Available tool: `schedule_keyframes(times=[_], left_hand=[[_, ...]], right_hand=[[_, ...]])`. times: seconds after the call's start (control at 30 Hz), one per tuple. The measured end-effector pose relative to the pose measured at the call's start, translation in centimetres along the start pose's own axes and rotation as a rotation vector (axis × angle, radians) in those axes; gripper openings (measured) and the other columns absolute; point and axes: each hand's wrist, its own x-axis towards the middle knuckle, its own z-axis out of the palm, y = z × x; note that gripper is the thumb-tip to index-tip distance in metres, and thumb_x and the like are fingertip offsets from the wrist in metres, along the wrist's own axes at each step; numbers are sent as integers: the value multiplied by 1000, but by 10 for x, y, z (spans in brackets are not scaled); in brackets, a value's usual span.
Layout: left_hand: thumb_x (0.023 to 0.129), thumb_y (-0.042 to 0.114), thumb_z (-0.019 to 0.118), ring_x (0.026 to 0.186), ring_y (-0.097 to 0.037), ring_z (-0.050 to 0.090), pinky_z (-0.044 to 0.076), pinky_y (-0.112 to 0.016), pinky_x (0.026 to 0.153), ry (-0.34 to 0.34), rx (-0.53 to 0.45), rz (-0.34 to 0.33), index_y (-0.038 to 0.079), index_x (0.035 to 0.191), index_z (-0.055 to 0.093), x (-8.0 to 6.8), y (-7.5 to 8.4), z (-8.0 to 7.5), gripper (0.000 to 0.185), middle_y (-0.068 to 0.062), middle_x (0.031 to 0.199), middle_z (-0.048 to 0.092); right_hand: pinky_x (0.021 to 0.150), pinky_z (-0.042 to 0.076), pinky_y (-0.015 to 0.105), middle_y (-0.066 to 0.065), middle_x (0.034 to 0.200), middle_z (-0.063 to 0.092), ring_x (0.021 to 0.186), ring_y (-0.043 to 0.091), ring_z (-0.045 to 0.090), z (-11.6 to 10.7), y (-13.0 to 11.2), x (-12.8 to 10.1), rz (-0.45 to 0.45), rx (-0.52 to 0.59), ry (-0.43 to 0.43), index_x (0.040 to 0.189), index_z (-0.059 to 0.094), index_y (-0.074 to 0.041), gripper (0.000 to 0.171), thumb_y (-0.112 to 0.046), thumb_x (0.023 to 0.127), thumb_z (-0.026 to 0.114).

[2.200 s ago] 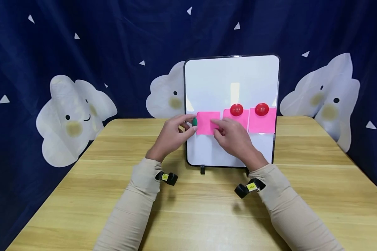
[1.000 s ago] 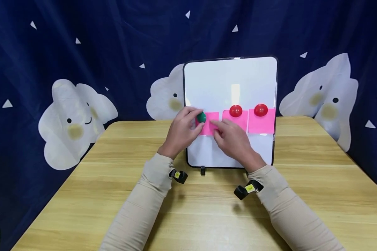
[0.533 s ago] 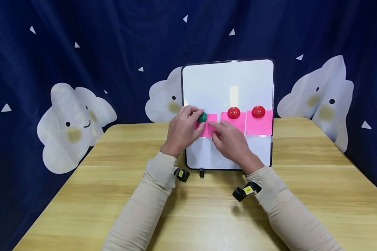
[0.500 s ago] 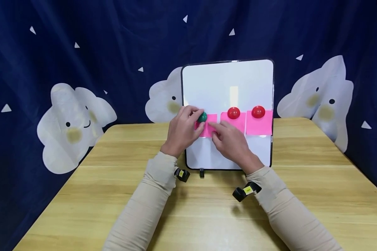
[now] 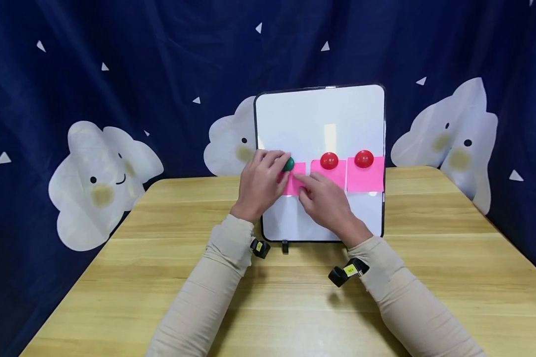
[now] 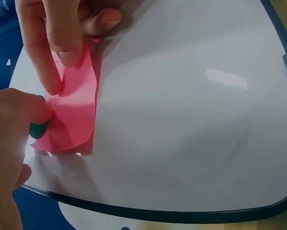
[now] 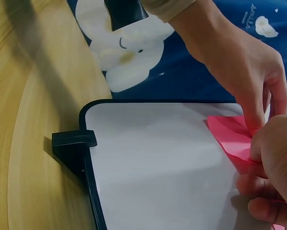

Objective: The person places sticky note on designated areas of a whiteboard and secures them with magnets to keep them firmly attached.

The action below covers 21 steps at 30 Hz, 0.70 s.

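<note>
A whiteboard (image 5: 295,119) stands upright on the table, with three pink sticky notes in a row across it. At the upper left of the leftmost sticky note (image 5: 289,188), my left hand (image 5: 260,184) pinches a round green magnet (image 5: 289,164) between thumb and fingers. The index finger of my right hand (image 5: 327,204) reaches out and presses that same note; its other fingers are curled. In the left wrist view, the note (image 6: 76,112) bends away from the board along its lower edge, and the thumb partly covers the magnet (image 6: 38,130).
Round red magnets (image 5: 329,160) top the middle note (image 5: 337,177) and the right-hand note (image 5: 365,182). Small black feet (image 5: 285,247) support the board on the wooden table (image 5: 295,307). A dark blue curtain (image 5: 169,59) with cloud faces hangs behind.
My left hand has carried the green magnet rightward from the note's left edge onto its upper left, then turned it flatter to the board. The right hand stays on the note.
</note>
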Motion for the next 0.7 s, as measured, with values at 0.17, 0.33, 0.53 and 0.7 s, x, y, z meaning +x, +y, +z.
schedule_keyframes(times=[0.17,0.33,0.53,0.7], left_hand=[[90,24,75,104,-22,56,53,-31,83,18,9,7,11,126,69,0,0,1,38,-5,123,67],[90,24,75,102,-22,57,54,-31,83,32,0,2,11,124,70,0,1,1,37,-5,122,66],[91,24,75,100,-21,57,54,-30,81,43,-6,-6,11,123,71,-1,1,3,35,-4,121,66],[91,23,75,101,-21,59,55,-30,81,38,-25,-2,11,121,72,-2,1,3,33,-6,120,65]], right_hand=[[56,44,27,4,77,55,65,15,49,0,-1,1,-1,-5,2,131,67,-8,45,-11,87,74],[55,44,27,4,78,55,66,15,49,-1,-2,1,3,-6,-4,132,67,-8,45,-10,87,73],[56,44,27,3,76,55,65,15,49,-1,-3,0,6,-16,-15,132,66,-8,46,-11,87,74],[55,44,27,3,76,56,65,15,49,-2,-4,0,4,-16,-19,132,66,-8,45,-11,88,73]])
